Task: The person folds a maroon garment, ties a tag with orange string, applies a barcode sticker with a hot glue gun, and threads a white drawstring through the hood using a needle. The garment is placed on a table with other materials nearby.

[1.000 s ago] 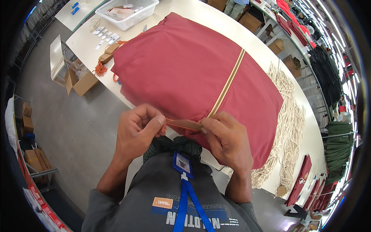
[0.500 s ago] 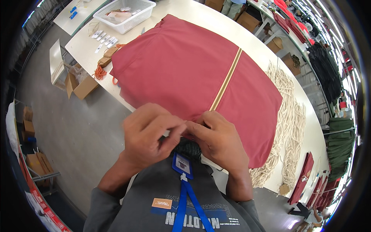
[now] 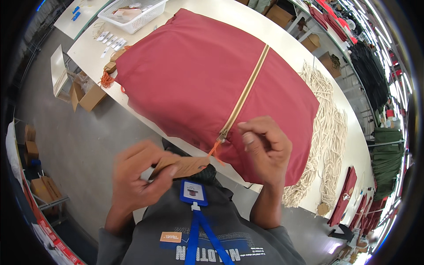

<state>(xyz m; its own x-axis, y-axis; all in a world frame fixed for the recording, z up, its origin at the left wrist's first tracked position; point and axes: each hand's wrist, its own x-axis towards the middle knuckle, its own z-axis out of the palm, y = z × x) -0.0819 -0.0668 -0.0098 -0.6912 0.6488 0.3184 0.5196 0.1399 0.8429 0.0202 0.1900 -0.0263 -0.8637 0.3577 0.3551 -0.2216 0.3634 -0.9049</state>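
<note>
Cardboard tag [image 3: 181, 166] pinched, left hand [image 3: 139, 176] | right hand [image 3: 265, 148] fingers curled, empty | red cloth [image 3: 190, 79]

Brown card tag [image 3: 181, 166] in left-hand fingers [image 3: 161, 179]; small white labels [image 3: 110, 40] beside white basket [image 3: 132, 13].

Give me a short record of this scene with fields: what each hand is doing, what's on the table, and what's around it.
left hand: pinches a brown cardboard tag
right hand: fingers curled over the red fabric bag, near the orange cord at the end of its gold zipper
table: white; bears the bag, a white plastic basket, cream rope bundles
floor: cardboard boxes beside the table
</note>
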